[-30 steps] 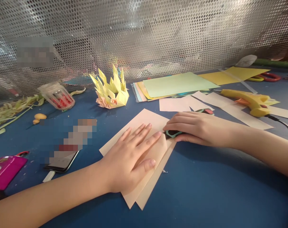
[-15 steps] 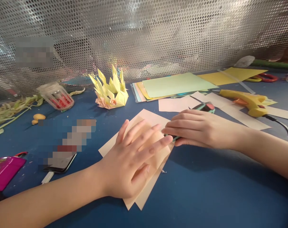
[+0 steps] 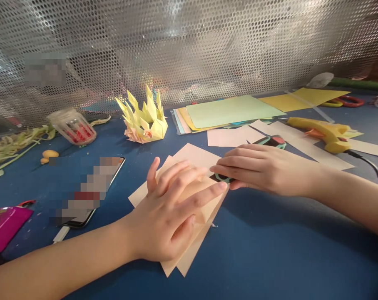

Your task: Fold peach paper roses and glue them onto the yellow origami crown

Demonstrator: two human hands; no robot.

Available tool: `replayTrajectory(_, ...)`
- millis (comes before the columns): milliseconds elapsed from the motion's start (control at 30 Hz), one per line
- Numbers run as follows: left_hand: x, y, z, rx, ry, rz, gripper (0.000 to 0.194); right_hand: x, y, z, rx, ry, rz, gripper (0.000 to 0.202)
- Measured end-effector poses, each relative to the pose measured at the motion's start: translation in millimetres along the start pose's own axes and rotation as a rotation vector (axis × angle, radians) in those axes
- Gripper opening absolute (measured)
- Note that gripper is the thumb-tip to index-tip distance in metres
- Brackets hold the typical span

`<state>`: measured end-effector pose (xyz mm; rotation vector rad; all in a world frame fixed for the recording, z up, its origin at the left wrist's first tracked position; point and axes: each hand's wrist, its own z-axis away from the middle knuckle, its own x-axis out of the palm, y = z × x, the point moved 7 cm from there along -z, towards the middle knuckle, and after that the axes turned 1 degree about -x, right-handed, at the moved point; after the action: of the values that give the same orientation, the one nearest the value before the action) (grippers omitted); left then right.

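My left hand (image 3: 170, 208) lies open over stacked pale peach paper (image 3: 192, 152) on the blue table. Its index finger stretches toward the sheets' right corner, while other fingers bend slightly. The layered sheets are turned at angles, and the hand covers much of the top one. At that corner, my right hand (image 3: 257, 168) is closed over a black and teal stapler (image 3: 278, 141) with a red patch at its back end. The stapler's front tip meets the paper edge; most of its body hides under my palm and fingers.
A yellow glue gun (image 3: 320, 133) with a black cord lies right, by paper strips (image 3: 314, 152). Coloured sheets (image 3: 232, 110), a folded yellow paper crown (image 3: 148, 118) and a jar (image 3: 72, 127) stand behind. Left are a phone (image 3: 92, 200) and a magenta object (image 3: 9, 227).
My left hand's middle fingers have bent and drawn back, with the index finger still stretched out. My right hand stays on the stapler, whose teal front now shows more.
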<state>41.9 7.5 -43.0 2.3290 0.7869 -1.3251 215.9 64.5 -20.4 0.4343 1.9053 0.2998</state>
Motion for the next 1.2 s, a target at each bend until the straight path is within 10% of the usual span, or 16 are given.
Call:
replayTrajectory(233,4.4,-1.3,-2.5,-0.016,-0.103,0.012,0.065,-1.6,-5.6,-1.2,-0.041,-0.012,-0.005,0.031)
replayTrajectory(600,35.6,-17.1,-2.8,-0.332,-0.604,0.350,0.089,11.1,-0.6,4.1,-0.007,-0.023,-0.154,0.042)
replayTrajectory(1200,35.9,-18.2,-5.5,-0.379,-0.497,0.359,0.075,24.8,2.6,-2.1,0.044,-0.064,-0.072,0.055)
